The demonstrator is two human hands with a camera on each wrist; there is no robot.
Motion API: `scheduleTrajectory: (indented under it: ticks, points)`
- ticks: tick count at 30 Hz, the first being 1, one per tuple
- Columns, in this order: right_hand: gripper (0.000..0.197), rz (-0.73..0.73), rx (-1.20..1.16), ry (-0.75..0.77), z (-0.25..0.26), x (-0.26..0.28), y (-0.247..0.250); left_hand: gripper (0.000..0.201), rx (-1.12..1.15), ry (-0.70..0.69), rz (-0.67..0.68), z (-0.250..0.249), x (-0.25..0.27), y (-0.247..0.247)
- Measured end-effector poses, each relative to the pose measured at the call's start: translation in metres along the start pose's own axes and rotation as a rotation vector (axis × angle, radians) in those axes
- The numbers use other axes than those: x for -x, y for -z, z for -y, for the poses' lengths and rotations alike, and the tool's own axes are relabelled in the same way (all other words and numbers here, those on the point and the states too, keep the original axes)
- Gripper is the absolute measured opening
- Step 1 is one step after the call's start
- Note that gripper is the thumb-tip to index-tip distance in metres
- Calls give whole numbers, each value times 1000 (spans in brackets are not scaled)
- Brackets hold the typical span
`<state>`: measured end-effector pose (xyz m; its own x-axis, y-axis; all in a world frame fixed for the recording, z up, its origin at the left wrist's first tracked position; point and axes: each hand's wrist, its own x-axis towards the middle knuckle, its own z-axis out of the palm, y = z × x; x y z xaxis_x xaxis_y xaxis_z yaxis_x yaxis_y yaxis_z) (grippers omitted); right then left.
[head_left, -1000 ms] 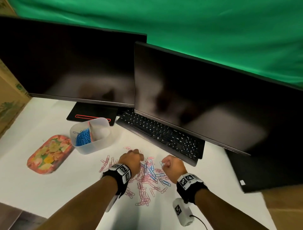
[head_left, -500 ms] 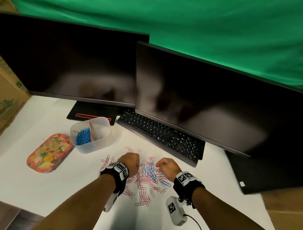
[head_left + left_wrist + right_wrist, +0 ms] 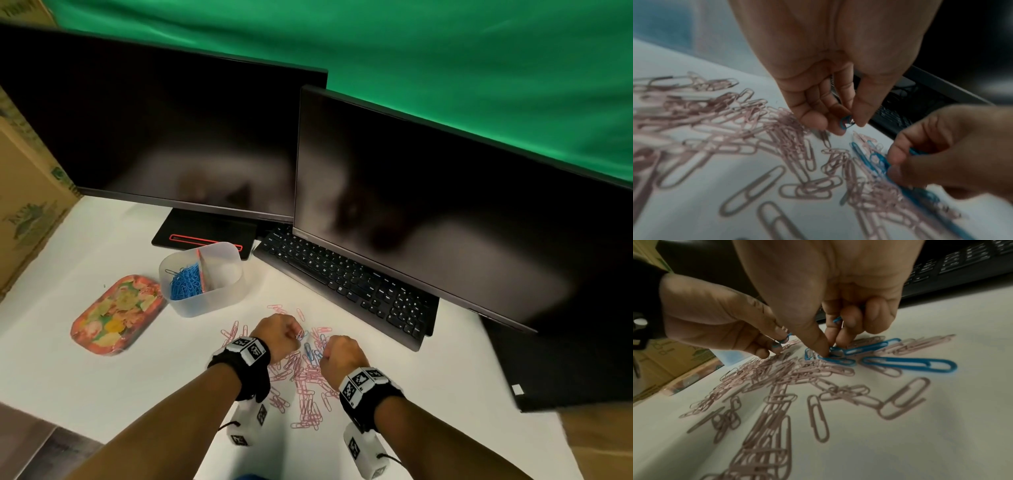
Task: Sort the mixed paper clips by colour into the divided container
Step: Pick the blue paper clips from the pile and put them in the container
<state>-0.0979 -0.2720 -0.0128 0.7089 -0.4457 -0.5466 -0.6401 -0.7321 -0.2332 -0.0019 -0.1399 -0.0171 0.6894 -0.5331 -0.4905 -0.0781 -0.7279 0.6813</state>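
A heap of pink paper clips (image 3: 305, 383) with a few blue ones (image 3: 908, 364) lies on the white table. My left hand (image 3: 279, 339) hovers over its far side and pinches a blue clip (image 3: 845, 124) between thumb and fingertips. My right hand (image 3: 342, 354) is down on the heap; thumb and fingers pinch a blue clip (image 3: 835, 352), and another blue clip (image 3: 837, 319) sits tucked in its curled fingers. The clear divided container (image 3: 205, 305) stands to the far left, with blue clips (image 3: 185, 284) in its left compartment.
A floral tin tray (image 3: 116, 313) lies left of the container. A black keyboard (image 3: 349, 281) and two dark monitors (image 3: 428, 205) stand close behind the heap. Cardboard boxes (image 3: 24, 192) line the left edge. The table's front edge is near my forearms.
Both hands have drawn closer together over the heap. The right hand has come down onto the blue clips, and the left now pinches a blue clip.
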Motion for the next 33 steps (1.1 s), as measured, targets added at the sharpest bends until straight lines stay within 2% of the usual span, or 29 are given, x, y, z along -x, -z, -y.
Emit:
scheduleTrajectory:
  ticks: [3, 6, 9, 14, 17, 22, 28, 30, 31, 33]
  points:
    - [25, 13, -94, -14, 0, 1, 2, 17, 159, 55, 32, 1, 0, 1]
    - [5, -25, -317, 9, -5, 3, 4, 12, 354, 105, 21, -2, 1, 2]
    - [11, -68, -527, 17, -12, 1, 7, 11, 487, 139, -2, -3, 1, 2]
    - [21, 70, -961, -50, -25, -5, 17, 9, 446, 108, -43, 5, -2, 1]
    - [19, 123, -1241, -74, -33, -4, 17, 11, 528, 96, -80, 7, -4, 1]
    - [32, 151, -1418, -87, -40, -3, 16, 17, 795, 134, -52, 1, 0, 0]
    - [26, 241, -1548, -95, -37, -4, 15, 23, 1051, 259, -22, -11, 5, -5]
    - [19, 270, -1550, -98, -34, -3, 16, 20, 974, 270, -10, -13, 4, -10]
    - [16, 265, -1519, -102, -33, -4, 16, 17, 815, 239, -14, -12, 2, -13]
    - [16, 193, -1343, -102, -31, -7, 15, 11, 316, 89, -27, -11, 2, -19]
